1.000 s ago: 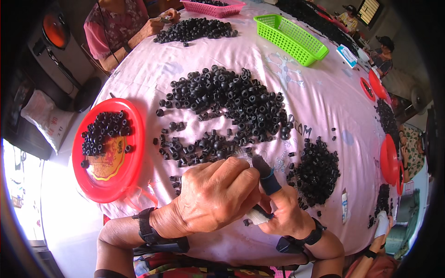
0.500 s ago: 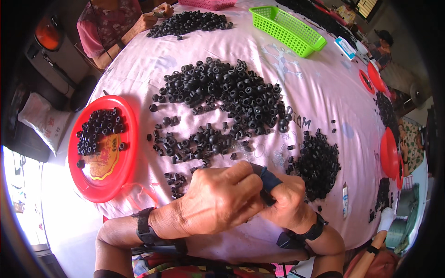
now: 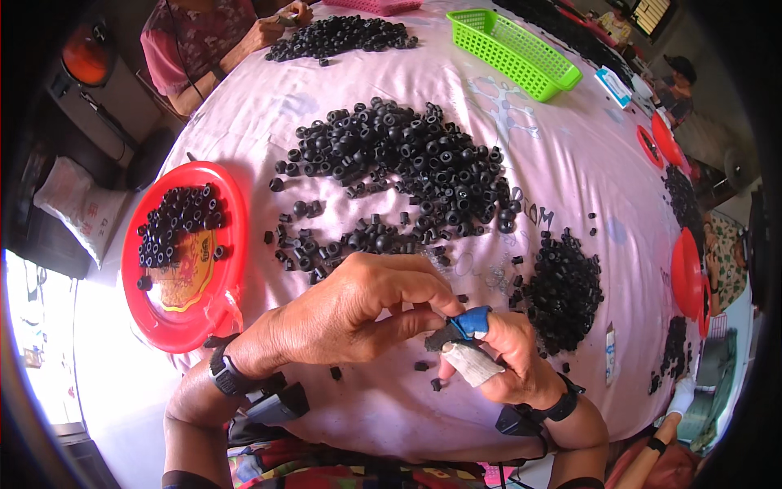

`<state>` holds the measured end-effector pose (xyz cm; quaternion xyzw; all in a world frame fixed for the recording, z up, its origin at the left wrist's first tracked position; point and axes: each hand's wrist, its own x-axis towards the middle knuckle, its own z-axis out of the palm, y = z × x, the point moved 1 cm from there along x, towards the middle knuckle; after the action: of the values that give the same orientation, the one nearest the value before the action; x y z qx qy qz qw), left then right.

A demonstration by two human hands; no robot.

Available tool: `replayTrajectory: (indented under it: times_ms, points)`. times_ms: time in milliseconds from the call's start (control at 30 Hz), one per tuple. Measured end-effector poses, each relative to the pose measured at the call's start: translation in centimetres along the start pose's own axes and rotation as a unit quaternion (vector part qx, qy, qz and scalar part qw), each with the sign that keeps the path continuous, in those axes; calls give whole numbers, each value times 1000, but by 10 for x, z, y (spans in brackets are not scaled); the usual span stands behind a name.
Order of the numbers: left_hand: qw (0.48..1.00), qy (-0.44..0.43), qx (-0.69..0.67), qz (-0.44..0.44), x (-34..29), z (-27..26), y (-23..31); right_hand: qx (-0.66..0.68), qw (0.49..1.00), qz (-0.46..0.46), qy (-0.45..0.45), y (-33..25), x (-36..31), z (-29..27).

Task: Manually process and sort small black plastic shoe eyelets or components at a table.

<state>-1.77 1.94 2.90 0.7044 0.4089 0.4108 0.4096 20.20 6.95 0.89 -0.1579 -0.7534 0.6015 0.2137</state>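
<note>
My left hand is over the near middle of the table, thumb and index finger drawn together against the fingertips of my right hand. That right hand wears a blue wrap on one finger and a whitish wrap on another, both blackened toward the tips. Its fingertips are pressed together too; any small piece between the hands is hidden or too dark to make out. Beyond them spreads a heap of round black caps. To the right lies a pile of smaller black pieces.
A red plate of black caps sits at left. Far back is a green basket, and a co-worker's hand beside another black pile. More red plates line the right side. Loose pieces lie near my hands.
My hands have eased from a tight press against each other to a fingertip touch. The right hand has turned, showing its whitish wrap. The view has shifted slightly.
</note>
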Motion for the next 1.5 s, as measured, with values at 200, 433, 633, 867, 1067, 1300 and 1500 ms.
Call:
replayTrajectory:
  times_ms: [200,433,633,867,1067,1300,1500]
  points:
    - [1000,-25,18,-2,0,2,-1,28,997,43,-62,-5,1,-7]
    - [992,19,101,76,0,10,1,79,988,102,-79,-13,2,-11]
    - [993,26,34,109,4,18,-14,156,972,136,-113,-15,1,-7]
    - [975,-20,-209,-69,-1,40,-24,276,947,162,-30,-18,-4,2]
    - [954,15,-299,2,-2,40,-13,424,900,95,19,6,-13,-2]
    - [889,38,-439,-122,0,59,0,285,954,91,-1,-4,-3,4]
    - [936,-85,-309,-145,16,76,1,-29,983,62,170,20,-47,-8]
